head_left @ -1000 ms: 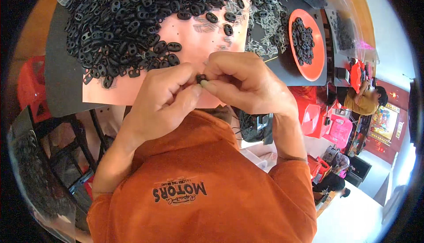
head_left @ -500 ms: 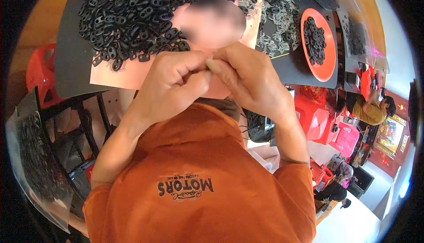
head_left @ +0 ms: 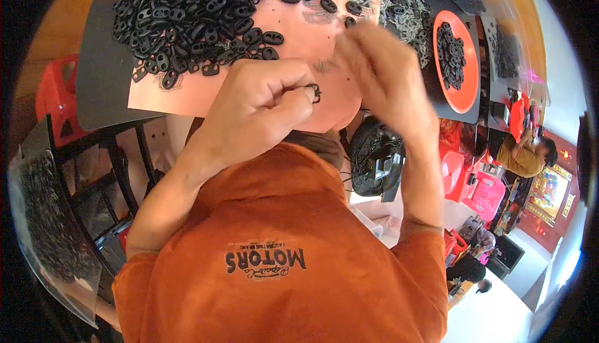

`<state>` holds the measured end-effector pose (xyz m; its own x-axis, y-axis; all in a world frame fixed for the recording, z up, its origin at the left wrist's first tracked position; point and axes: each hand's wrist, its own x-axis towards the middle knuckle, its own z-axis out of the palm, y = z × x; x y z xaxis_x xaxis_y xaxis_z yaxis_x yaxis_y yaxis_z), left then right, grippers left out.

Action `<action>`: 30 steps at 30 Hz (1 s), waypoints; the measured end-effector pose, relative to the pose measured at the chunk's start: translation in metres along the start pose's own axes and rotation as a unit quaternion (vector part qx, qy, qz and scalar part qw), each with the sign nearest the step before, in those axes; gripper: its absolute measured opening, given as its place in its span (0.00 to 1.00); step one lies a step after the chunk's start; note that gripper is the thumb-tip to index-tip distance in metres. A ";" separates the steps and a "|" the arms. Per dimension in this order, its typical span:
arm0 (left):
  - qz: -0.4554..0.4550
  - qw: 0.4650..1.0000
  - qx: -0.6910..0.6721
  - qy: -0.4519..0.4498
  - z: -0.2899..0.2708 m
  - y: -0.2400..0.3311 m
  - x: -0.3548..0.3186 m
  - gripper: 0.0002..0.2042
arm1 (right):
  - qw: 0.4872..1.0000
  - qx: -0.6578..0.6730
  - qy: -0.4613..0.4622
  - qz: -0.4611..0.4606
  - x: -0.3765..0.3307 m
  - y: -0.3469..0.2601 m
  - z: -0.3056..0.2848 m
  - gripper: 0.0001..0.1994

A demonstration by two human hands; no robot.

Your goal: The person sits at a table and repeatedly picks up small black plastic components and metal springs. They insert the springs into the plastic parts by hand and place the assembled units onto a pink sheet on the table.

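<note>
My left hand [head_left: 259, 109] is closed in a pinch above the near part of a pale pink sheet [head_left: 312, 37]. From between its thumb and forefinger sticks out the end of a small black plastic piece [head_left: 317, 93]; the rest of it is hidden by the fingers. Off to the right, my right hand [head_left: 393, 72] hangs over the sheet's right side, its fingers smeared by motion. Just beyond those fingertips lie a few loose black oval cord lock parts [head_left: 328, 5]. A big heap of such two-hole parts [head_left: 181, 12] covers the far left of the sheet.
Small pale metal springs [head_left: 404, 15] are heaped at the far right. Beside them an orange-red plate [head_left: 462, 96] holds more black pieces on the dark tabletop [head_left: 100, 87]. A red stool [head_left: 56, 103] stands at left. Another person [head_left: 521, 156] sits in the background at right.
My hands were together with fingertips touching. Now the right hand has moved away to the right and farther out, while the left stays close to its place with the black piece showing.
</note>
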<state>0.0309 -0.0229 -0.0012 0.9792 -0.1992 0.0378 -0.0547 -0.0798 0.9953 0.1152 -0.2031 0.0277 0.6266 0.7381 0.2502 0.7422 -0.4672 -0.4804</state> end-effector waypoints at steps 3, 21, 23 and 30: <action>0.008 1.000 -0.016 0.009 0.002 -0.002 0.000 0.05 | 0.995 -0.082 0.024 -0.059 0.024 0.022 0.003 0.04; 0.057 0.998 0.000 -0.012 -0.003 -0.006 -0.001 0.07 | 0.981 -0.150 -0.116 -0.048 0.038 0.016 0.008 0.08; 0.060 0.998 0.003 -0.006 -0.003 -0.006 -0.002 0.07 | 0.984 -0.125 -0.122 -0.047 0.036 0.012 0.005 0.09; 0.076 0.997 0.004 0.011 -0.001 -0.009 -0.002 0.07 | 0.989 -0.129 -0.071 -0.032 0.035 0.020 -0.001 0.06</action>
<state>0.0291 -0.0212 -0.0098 0.9635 -0.1884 0.1899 -0.2042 -0.0591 0.9772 0.1519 -0.1866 0.0278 0.5501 0.8224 0.1449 0.8269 -0.5121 -0.2326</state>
